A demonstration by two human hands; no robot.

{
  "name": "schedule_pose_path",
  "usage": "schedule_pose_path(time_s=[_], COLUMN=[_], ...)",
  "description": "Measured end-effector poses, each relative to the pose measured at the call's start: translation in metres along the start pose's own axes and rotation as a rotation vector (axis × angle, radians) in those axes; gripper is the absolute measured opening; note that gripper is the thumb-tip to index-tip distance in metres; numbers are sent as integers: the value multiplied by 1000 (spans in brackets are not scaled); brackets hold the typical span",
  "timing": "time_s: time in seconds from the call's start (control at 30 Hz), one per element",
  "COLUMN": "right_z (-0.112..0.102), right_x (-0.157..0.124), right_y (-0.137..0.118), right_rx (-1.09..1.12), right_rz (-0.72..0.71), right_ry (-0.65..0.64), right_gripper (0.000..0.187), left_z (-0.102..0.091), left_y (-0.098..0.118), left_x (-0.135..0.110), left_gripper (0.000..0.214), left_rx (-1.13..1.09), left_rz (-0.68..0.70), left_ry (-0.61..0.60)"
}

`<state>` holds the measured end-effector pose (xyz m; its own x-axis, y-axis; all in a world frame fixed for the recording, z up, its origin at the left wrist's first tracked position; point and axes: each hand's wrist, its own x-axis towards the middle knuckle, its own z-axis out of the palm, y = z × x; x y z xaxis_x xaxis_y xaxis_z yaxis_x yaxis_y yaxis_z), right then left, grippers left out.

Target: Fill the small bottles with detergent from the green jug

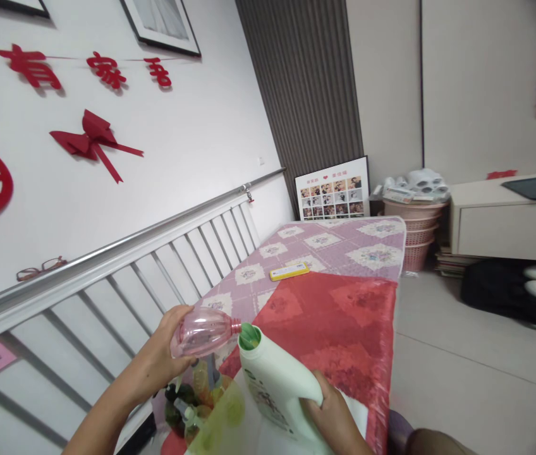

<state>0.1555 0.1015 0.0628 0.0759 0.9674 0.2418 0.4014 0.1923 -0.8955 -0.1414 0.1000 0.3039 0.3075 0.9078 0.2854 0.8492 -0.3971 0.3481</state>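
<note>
My left hand (166,354) is wrapped round a clear pink plastic bottle (206,332), tipped on its side with its open neck pointing right. In my right hand (332,404) is the handle of a pale green detergent jug (280,385), tilted to the left. The jug's green pouring spout (250,338) meets or nearly touches the bottle's mouth; any liquid between them is too small to make out. Below my left hand stands a translucent yellow-green container (218,420) with several bottles and dark round things in or beside it.
A red translucent sheet (325,322) covers part of the patterned tablecloth (277,249). On the cloth lies a yellow-edged flat case (289,272). A white radiator (173,265) runs along the left, with glasses (42,268) on its ledge. Pink baskets (417,234) stand beyond the table.
</note>
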Motion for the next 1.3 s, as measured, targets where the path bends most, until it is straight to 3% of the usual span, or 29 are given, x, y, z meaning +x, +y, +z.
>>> schedule_pose_path(time_s=[0.93,1.3], right_z=[1,1], right_x=[2,1], right_y=[3,1], right_rx=[-26,-4], right_rz=[-21,-23], right_ry=[3,8], right_gripper=[13,14], left_z=[-1,-5], left_y=[1,12], left_x=[1,3], left_gripper=[72,69], left_rx=[-4,-23], left_rz=[3,-12], left_ry=[-10,-39])
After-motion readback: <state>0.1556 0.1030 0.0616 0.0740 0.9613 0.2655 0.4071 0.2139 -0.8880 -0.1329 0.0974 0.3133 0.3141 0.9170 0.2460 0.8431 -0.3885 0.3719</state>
